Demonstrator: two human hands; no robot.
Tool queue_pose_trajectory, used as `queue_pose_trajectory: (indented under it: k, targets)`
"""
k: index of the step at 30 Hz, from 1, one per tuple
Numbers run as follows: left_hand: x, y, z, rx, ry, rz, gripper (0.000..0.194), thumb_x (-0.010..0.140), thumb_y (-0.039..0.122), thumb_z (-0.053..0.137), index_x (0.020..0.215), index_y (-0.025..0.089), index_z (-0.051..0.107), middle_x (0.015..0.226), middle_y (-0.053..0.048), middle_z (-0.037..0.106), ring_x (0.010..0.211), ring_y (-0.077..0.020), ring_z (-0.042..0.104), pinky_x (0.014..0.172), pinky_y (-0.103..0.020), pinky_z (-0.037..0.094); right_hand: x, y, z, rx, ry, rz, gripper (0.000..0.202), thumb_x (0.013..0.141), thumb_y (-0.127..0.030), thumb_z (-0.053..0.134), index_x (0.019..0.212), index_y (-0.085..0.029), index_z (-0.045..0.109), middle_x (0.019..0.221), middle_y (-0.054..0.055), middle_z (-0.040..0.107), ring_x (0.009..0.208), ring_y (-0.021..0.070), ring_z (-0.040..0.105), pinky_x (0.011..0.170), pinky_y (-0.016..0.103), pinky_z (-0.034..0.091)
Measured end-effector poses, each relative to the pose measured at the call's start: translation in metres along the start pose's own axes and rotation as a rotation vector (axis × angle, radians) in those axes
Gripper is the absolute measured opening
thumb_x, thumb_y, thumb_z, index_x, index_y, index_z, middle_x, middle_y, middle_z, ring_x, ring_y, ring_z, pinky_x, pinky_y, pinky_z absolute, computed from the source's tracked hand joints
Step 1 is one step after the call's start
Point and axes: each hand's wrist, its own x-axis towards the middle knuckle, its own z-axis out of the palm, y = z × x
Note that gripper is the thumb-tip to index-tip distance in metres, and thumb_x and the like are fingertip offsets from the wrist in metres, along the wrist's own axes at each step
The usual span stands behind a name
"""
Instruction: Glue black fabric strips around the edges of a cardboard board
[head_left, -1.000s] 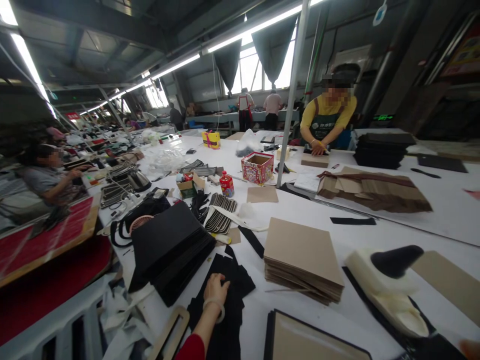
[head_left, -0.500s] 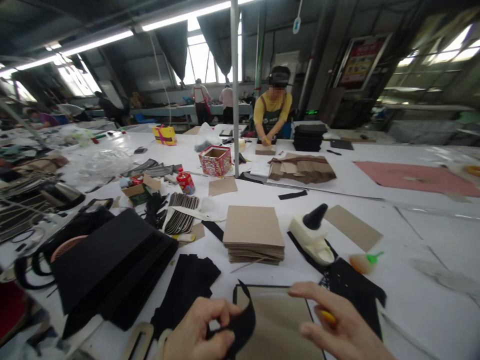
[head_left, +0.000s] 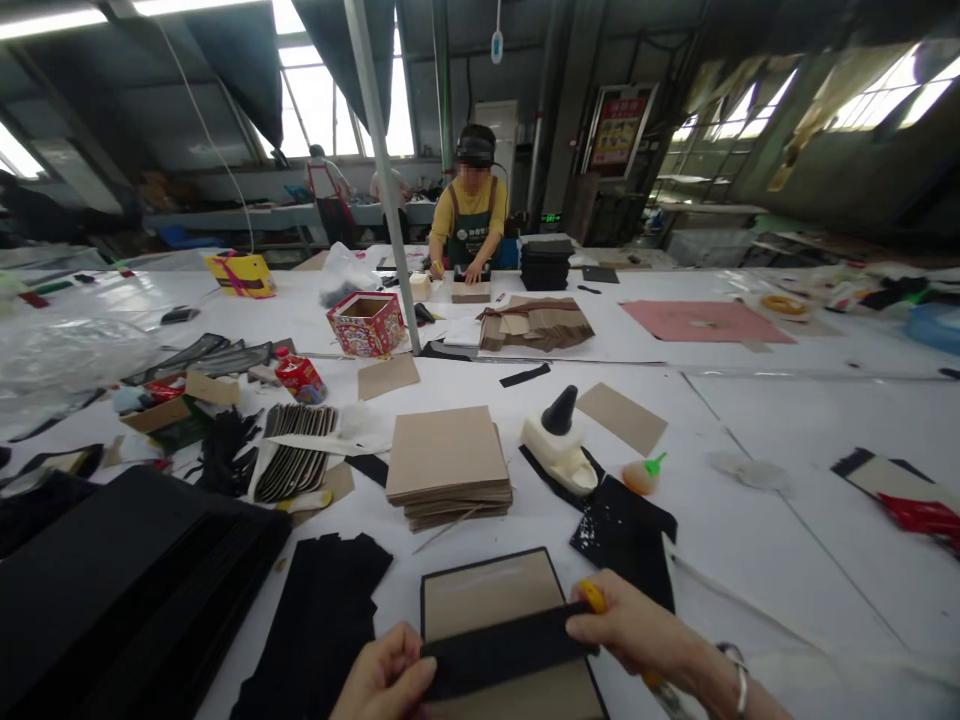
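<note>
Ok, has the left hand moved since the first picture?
Yes. The left hand was on the black pieces; now it is to their right, holding a black strip over the black-edged board.

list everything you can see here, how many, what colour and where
strip: 1, black, between both hands
bordered board: 1, tan with black edging, under strip
board stack: 1, tan, beyond bordered board
fabric pieces: several, black, left of bordered board
panel stack: 1, black, lower left
cone-topped container: 1, cream and black, right of board stack
bottle: 1, red, left of centre
patterned box: 1, mostly red, beside pole
pole: 1, grey, left of co-worker
sheet: 1, pink, far right
table: white, beneath everything
co-worker: 1, yellow top, across table
yellow-handled tool: 1, at right hand
bracelet: 1, silvery, right wrist
left hand: 1, bare, strip's left end
right hand: 1, bare, strip's right end
</note>
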Motion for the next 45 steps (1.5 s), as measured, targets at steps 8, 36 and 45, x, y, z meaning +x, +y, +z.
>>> queue_pose_trajectory:
  k: [8, 36, 45]
  targets:
    - [0.065, -0.035, -0.006, 0.142, 0.262, -0.009, 0.058, 0.054, 0.079, 0.058, 0.059, 0.023, 0.043, 0.040, 0.006, 0.048, 0.031, -0.0052, 0.029, 0.037, -0.022, 0.016, 0.074, 0.032, 0.004, -0.190, 0.235, -0.092, 0.023, 0.071, -0.029, 0.058, 0.055, -0.021, 0.044, 0.048, -0.006, 0.044, 0.045, 0.0088, 0.037, 0.046, 0.021, 0.028]
    - [0.088, -0.044, -0.018, 0.335, 0.480, -0.026, 0.047, 0.063, 0.066, 0.059, 0.046, 0.023, 0.049, 0.040, 0.003, 0.048, 0.045, -0.0139, 0.043, 0.050, -0.028, 0.033, 0.104, 0.058, 0.026, -0.588, 0.453, -0.167, 0.026, 0.082, -0.033, 0.043, 0.058, -0.024, 0.040, 0.058, 0.002, 0.057, 0.056, 0.0185, 0.051, 0.055, 0.028, 0.027]
    - [0.090, -0.045, -0.014, 0.346, 0.526, -0.031, 0.036, 0.071, 0.051, 0.056, 0.049, 0.024, 0.047, 0.039, 0.004, 0.045, 0.044, -0.0134, 0.042, 0.052, -0.028, 0.034, 0.107, 0.061, 0.028, -0.584, 0.473, -0.194, 0.025, 0.079, -0.040, 0.039, 0.058, -0.026, 0.042, 0.059, 0.004, 0.061, 0.057, 0.0202, 0.056, 0.056, 0.029, 0.033]
